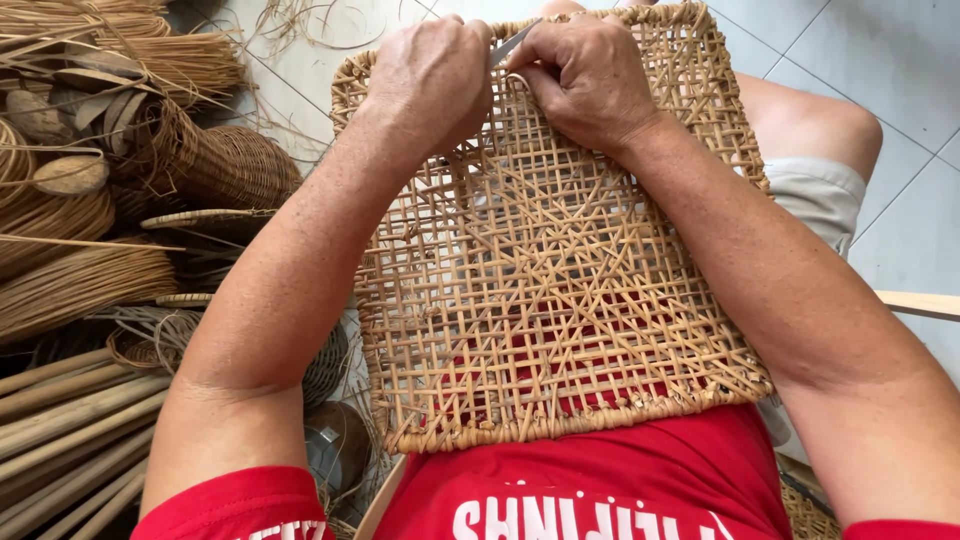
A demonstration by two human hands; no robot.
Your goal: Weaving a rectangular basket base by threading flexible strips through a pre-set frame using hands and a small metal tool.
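**Both hands at the far edge of the woven panel**

We're looking down at an open-weave rattan panel (pixel 545 260) lying across our lap, its near braided rim against the red shirt (pixel 600 490) and its far edge up by our knuckles. Our left hand (pixel 430 80) is curled into a fist on the upper part of the weave, pinning it down. Our right hand (pixel 590 80) is closed too, pinching a thin grey blade (pixel 512 46) that pokes out between the two hands; a pale strand loops just beneath it.

To do this well, in our judgement, we should keep the left fist planted so the panel can't slide, work the blade in short strokes away from the fingers, and watch that the neighbouring strands don't get nicked.

Around us: a pale tiled floor (pixel 880 60) to the right, with a bare knee and grey shorts (pixel 820 195). On the left, piled rattan bundles (pixel 80 280), a finished basket (pixel 220 165) and thick canes (pixel 60 420) lie on the floor, well apart from the hands.
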